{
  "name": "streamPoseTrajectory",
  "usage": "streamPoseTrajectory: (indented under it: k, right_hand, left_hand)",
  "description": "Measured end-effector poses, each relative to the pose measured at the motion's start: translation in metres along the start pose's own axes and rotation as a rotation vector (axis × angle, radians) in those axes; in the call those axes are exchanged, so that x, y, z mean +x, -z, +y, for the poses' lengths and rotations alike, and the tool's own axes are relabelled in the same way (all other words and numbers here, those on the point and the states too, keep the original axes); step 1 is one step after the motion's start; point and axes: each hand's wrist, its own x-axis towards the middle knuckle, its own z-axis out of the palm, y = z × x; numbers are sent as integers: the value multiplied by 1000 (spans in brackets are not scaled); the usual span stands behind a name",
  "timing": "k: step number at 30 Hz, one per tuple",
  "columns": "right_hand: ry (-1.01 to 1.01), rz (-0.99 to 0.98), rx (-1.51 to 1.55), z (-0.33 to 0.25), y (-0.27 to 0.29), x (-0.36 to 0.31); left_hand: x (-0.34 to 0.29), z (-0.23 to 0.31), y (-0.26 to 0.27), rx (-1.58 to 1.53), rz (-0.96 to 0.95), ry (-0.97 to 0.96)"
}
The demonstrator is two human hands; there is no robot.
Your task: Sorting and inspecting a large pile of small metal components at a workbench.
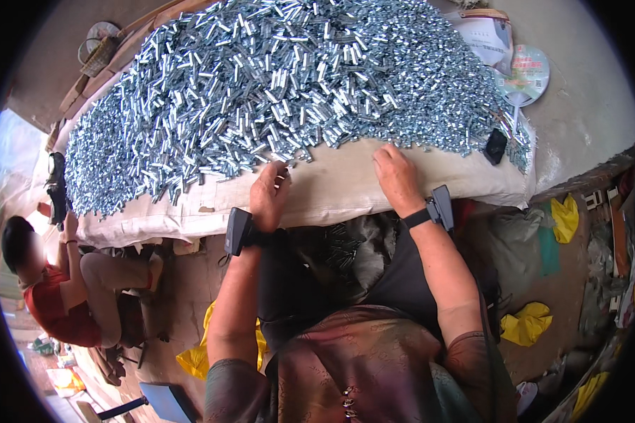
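Note:
A broad heap of small shiny metal pieces (261, 92), short and narrow like little strips or tubes, covers most of the cloth-covered table. My left hand (267, 192) is at the heap's near edge, its fingers curled in. Whatever may be between its fingertips is hidden. Farther right, my right hand (396, 178) rests over the pale cloth (339, 173) just short of the pieces, fingers bent and drawn together. Anything it pinches is too small to make out. Both wrists wear dark strapped devices.
A black object (496, 146) and a round hand fan (528, 76) lie at the right, by a white bag (483, 39). At the left sits another person (60, 289) in red. Yellow bags (526, 324) lie on the floor; a basket (99, 56) stands far left.

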Motion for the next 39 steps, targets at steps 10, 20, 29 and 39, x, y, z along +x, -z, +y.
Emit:
streamPoseTrajectory:
  k: [10,20,29,39]
  right_hand:
    - [-372,-249,963,-61,0,-21]
    - [-503,-266,1290,-70,-15,-36]
    - [-411,-198,1236,-71,-19,-37]
    - [-382,-154,1202,-72,-14,-33]
  left_hand:
    - [-29,22,-16,-965,-14,433]
    - [-39,24,-23,-1100,-22,459]
    - [-39,22,-28,-1141,-27,465]
    - [-36,28,-32,-1196,5,422]
